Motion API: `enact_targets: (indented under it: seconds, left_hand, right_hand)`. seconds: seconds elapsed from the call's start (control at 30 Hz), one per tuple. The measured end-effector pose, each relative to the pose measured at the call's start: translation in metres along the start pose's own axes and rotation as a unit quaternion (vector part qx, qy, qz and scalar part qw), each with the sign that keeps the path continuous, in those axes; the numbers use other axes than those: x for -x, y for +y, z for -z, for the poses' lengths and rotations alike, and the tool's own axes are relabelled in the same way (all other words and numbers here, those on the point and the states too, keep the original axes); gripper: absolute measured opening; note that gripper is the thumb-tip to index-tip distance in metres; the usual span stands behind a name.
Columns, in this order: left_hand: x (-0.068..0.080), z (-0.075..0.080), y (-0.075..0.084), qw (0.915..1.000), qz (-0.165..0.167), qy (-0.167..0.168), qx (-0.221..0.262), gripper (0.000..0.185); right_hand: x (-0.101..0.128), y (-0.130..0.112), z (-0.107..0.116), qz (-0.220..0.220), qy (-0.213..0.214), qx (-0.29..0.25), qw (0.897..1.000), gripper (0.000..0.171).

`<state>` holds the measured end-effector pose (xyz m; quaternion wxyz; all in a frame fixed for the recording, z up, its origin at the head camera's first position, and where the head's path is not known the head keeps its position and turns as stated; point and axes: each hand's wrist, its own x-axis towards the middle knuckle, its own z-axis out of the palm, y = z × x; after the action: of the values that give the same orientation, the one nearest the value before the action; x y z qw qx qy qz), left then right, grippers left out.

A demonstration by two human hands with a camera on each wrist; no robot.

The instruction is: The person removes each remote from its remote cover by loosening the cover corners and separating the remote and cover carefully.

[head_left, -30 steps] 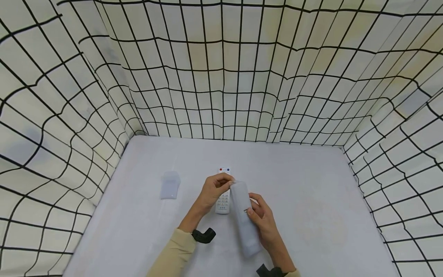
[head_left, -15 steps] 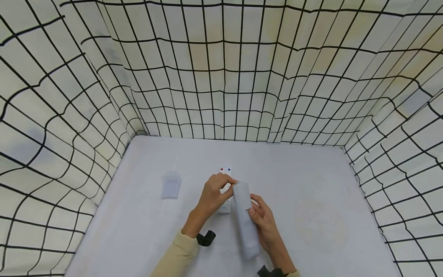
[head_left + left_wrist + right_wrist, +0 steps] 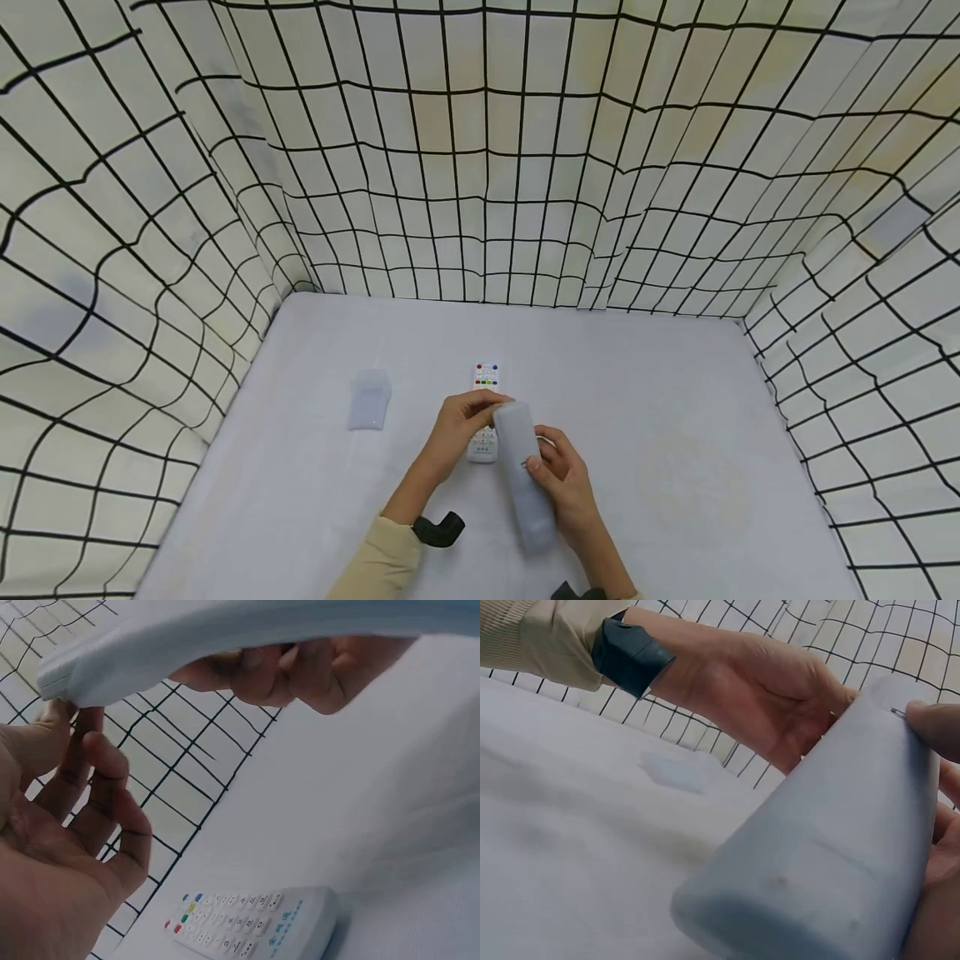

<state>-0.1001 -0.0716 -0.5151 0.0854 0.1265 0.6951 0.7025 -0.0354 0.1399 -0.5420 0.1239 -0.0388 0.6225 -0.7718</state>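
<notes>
A person holds a long, pale, smooth-sided case (image 3: 521, 479) in both hands, lifted off the white surface (image 3: 675, 417) and slanting just right of a remote control (image 3: 483, 450). The left hand (image 3: 456, 429) pinches the case's far end between thumb and fingers; in the left wrist view its other fingers bend loosely below that pinch. The right hand (image 3: 570, 487) grips the case from the side, its thumb laid over the top beside a small dark mark (image 3: 898, 712) and its fingers around the far side. The case looks like a container, but its walls are cloudy — whether anything is inside I cannot tell.

To the left, well apart from the hands, a flat translucent packet (image 3: 368, 402) lies on the surface, clearer at its far end and bluer at the near one; its contents cannot be made out.

The remote lies face up, partly hidden by the left hand, with red, blue, green and yellow buttons at its far end. Blue characters, apparently Chinese, run across its near end — too small to read surely, as is the print on the white keys.
</notes>
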Motion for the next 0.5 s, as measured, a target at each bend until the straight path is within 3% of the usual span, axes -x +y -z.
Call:
enact_targets:
  seconds: [0.3, 0.5]
  left_hand:
    - [0.004, -0.001, -0.005, 0.9941, 0.088, -0.023, 0.06, 0.043]
    - [0.009, -0.012, -0.006, 0.9928, 0.103, -0.01, 0.061, 0.042]
  right_hand:
    - [-0.002, 0.001, -0.003, -0.003, 0.058, 0.023, 0.998, 0.047]
    - [-0.005, 0.001, -0.003, 0.0, 0.075, 0.026, 0.997, 0.046]
